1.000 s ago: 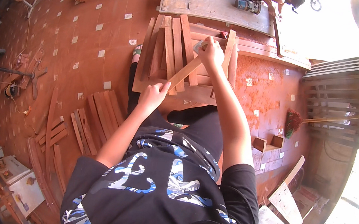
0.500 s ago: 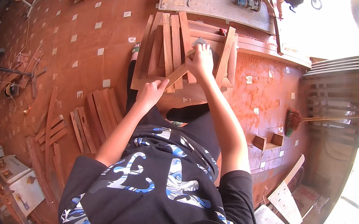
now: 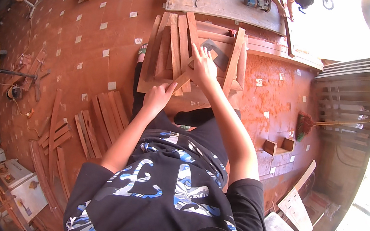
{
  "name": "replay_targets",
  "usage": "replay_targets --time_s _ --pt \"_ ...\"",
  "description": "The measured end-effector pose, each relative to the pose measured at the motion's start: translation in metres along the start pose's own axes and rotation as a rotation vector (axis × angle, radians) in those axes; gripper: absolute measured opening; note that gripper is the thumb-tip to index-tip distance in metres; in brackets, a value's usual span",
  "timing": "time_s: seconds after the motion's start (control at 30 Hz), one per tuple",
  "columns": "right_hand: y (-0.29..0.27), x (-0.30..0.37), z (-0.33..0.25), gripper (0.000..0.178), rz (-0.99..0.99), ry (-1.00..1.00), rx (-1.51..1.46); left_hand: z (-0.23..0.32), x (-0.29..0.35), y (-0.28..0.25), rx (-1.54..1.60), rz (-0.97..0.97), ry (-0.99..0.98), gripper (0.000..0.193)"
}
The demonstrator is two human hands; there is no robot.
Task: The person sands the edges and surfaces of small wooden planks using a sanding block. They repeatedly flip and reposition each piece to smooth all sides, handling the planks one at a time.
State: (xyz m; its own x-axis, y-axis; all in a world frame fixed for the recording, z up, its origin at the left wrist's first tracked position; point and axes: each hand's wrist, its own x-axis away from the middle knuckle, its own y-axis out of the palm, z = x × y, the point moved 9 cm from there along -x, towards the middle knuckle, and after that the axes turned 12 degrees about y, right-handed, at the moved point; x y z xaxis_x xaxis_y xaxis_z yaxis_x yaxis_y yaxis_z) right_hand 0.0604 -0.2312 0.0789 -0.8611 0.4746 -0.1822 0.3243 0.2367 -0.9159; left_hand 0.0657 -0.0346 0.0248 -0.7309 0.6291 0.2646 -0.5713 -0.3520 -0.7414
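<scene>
A short wooden strip [image 3: 181,80] slants over the stacked wooden frames in front of me. My left hand [image 3: 158,97] is closed round its near end. Higher up, my right hand [image 3: 204,67] grips across the same strip, its fingers pointing away from me; whether a thin thing lies under the palm is hidden. The strip's far end shows just past the right fingers. Beside that end lies a dark grey flat sheet [image 3: 220,57] on the frame. Loose wooden slats [image 3: 175,44] rest to the left of my right hand, and another slat [image 3: 233,59] to its right.
A long pale board [image 3: 209,2] with a blue power tool [image 3: 257,3] lies beyond the frames, near another person's arms [image 3: 277,1]. Cut boards [image 3: 108,112] lie on the floor at left. A broom [image 3: 305,124] and small wooden box [image 3: 279,146] are at right.
My right hand has slid along the strip toward me, uncovering its far end and more of the grey sheet. My left hand keeps its hold on the near end.
</scene>
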Motion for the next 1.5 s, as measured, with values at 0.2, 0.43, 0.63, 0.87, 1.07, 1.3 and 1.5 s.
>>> replay_targets --time_s 0.2,0.43,0.63,0.87,1.07,1.3,1.5 --pt "-0.017 -0.019 0.017 0.055 0.152 0.140 0.189 0.011 0.005 -0.003 0.070 0.029 0.027 0.062" --pt "-0.021 -0.055 0.060 0.040 0.023 0.319 0.014 0.006 0.004 -0.003 0.072 -0.002 -0.001 0.065" --pt "-0.010 -0.031 0.034 0.040 0.012 0.143 0.001 0.010 0.003 -0.007 0.043 0.014 0.026 0.063" --pt "-0.024 0.013 0.021 0.047 0.151 0.197 -0.077 0.008 0.005 -0.007 0.032 0.057 0.037 0.062" --pt "-0.028 -0.033 0.042 0.042 0.411 0.303 0.205 0.015 -0.002 -0.002 0.112 0.056 0.056 0.065" --pt "-0.013 -0.056 0.069 0.041 0.004 0.225 0.073 0.017 -0.004 -0.006 0.072 0.051 0.052 0.063" --pt "-0.013 0.008 -0.006 0.043 0.119 -0.096 0.129 0.011 0.003 -0.004 0.088 0.093 0.067 0.061"
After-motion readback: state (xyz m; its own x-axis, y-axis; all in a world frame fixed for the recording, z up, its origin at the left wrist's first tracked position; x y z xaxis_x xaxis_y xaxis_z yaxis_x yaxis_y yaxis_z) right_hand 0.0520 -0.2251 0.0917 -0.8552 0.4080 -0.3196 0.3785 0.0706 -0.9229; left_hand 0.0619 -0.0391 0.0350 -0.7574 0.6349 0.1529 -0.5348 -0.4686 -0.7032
